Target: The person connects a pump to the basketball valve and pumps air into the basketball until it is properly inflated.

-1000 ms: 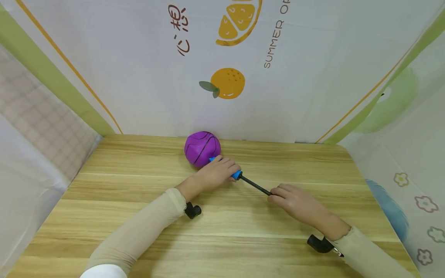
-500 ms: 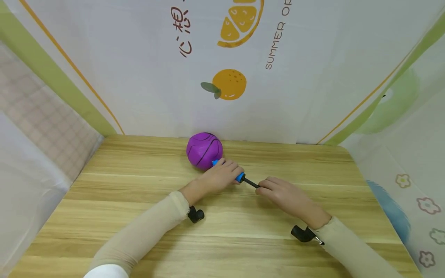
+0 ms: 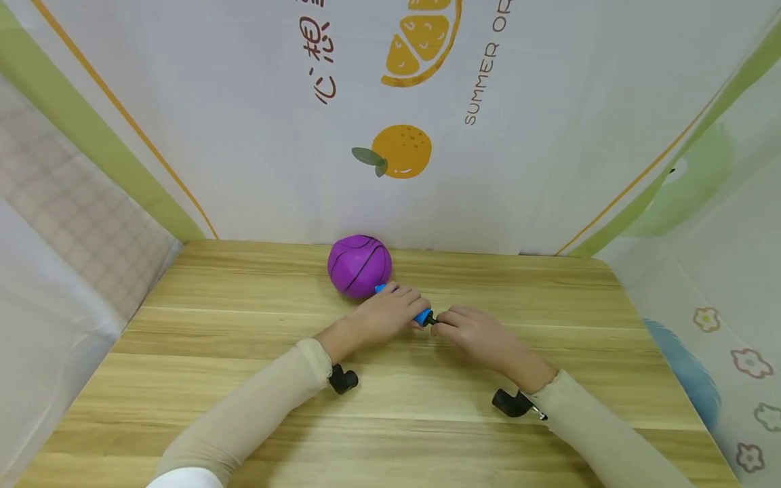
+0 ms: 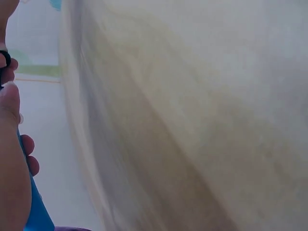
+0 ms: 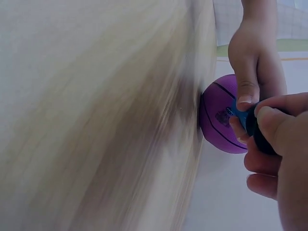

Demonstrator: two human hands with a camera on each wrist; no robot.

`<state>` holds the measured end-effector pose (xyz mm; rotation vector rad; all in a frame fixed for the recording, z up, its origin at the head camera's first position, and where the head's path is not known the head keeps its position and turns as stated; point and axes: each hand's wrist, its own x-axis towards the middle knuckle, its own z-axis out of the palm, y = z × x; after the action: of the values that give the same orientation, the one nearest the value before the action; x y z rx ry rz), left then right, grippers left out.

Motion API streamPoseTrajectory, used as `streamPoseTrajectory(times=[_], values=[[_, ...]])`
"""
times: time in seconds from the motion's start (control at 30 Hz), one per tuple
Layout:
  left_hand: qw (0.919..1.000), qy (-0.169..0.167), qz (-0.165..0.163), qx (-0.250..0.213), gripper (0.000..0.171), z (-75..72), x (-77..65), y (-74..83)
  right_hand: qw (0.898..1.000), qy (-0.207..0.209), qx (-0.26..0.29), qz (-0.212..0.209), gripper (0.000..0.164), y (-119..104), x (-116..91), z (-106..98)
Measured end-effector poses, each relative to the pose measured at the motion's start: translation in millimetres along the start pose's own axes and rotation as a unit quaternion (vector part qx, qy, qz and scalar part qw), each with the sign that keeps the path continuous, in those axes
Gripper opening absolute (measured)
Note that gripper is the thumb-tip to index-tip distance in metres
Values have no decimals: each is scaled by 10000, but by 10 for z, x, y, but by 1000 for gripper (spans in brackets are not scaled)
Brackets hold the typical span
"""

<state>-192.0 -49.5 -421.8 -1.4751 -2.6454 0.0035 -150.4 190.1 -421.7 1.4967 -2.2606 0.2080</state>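
From my end, the blue pump [image 3: 422, 317] is over the middle of the table [image 3: 427, 427], slanting from the purple ball [image 3: 358, 266] down to the right. Its black rod [image 3: 433, 321] shows only as a short stub; a second ago a long stretch lay bare between the hands, and half a second ago a shorter one. The right hand [image 3: 478, 339] has come in with it and is now just beside the left hand [image 3: 390, 314], which has hardly moved. I see the left hand gripping the pump's body with curled fingers; in the right wrist view the right hand grips the dark handle [image 5: 263, 137].

The ball rests on the table near its far edge, much where it was. The pump's blue end [image 3: 379, 289] overlaps the ball's lower right side, but the left hand hides most of the pump, so I can't tell how the two join. A dark print [image 5: 223, 117] on the ball is too small for me to read.

Behind the table, the white cloth [image 3: 274, 169] carries a printed orange [image 3: 401, 151] and an orange slice [image 3: 421, 47]. I can read "SUMMER OR", cut off by the top edge, and the characters 心想, another cropped above them. My left wrist view is mostly a pale blur, the pump at its left and a sliver of purple at the bottom.
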Motion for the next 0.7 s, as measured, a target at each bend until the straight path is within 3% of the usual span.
streamPoseTrajectory(times=[0.13, 0.27, 0.43, 0.7], values=[[9998, 107, 179, -55, 32, -2, 5, -34, 9999, 64, -96, -73, 29, -12, -38, -23], [9996, 161, 206, -101, 31, 12, -2, -68, 9999, 73, -115, -99, 8, -36, -142, -84], [9996, 189, 144, -150, 32, 4, -23, -111, 9997, 209, -82, -89, 47, -99, -280, -226], [9994, 220, 37, -255, 33, -21, -58, -170, 9994, 318, -110, -83, 47, -166, -463, -401]])
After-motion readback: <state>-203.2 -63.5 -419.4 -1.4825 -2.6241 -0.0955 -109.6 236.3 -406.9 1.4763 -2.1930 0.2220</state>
